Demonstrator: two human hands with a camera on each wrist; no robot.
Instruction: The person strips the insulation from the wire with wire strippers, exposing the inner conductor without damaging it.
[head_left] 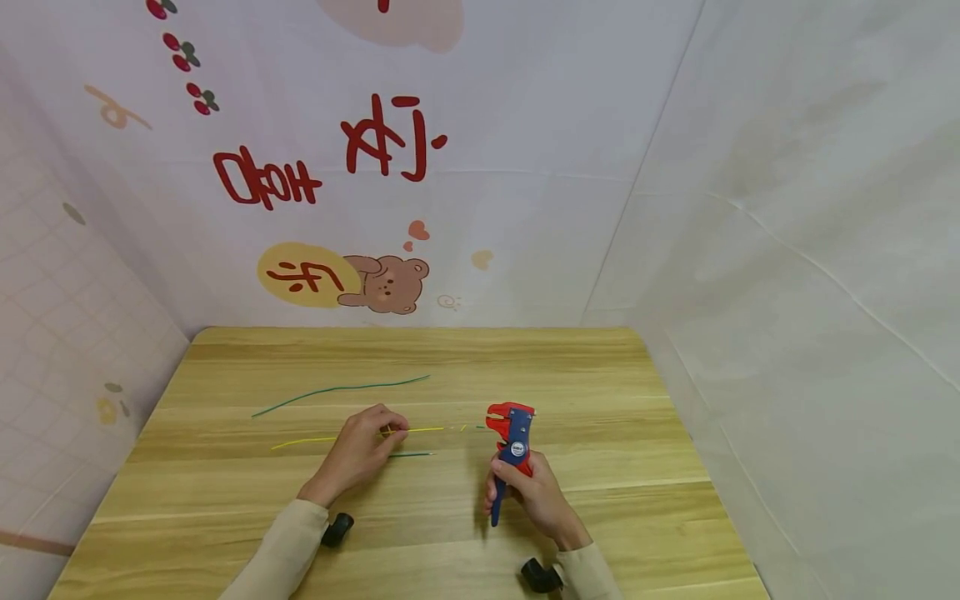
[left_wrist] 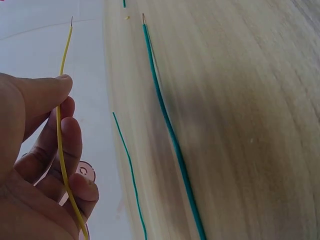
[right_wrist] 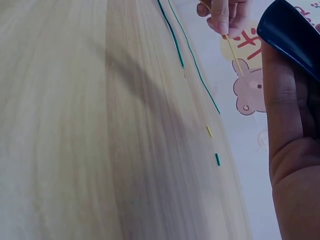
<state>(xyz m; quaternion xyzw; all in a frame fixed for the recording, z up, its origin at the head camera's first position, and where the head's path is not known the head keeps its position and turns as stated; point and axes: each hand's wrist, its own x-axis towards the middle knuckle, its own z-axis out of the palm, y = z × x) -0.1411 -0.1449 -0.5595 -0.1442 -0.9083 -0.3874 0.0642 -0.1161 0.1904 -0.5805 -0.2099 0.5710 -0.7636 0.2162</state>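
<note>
Between thumb and fingertips, my left hand (head_left: pixel 360 446) pinches a yellow wire (left_wrist: pixel 61 140). Bare metal shows at the wire's tip (left_wrist: pixel 71 21) in the left wrist view, and its tail trails off to the left in the head view. My right hand (head_left: pixel 542 493) grips a red and blue wire stripper (head_left: pixel 516 433) by its handles, its head pointing away from me, right of the yellow wire's end. Nearer to me than the yellow wire lies a green wire (left_wrist: pixel 170 125) with a bare copper end. The right wrist view shows only a dark handle (right_wrist: pixel 292 35) of the stripper.
A second green wire (head_left: pixel 337 388) lies farther back on the wooden table (head_left: pixel 600 367). Short cut bits, one yellow (right_wrist: pixel 209 131) and one green (right_wrist: pixel 217 159), rest near the stripper's head. A printed wall sheet (head_left: pixel 510 233) rises behind the table's far edge.
</note>
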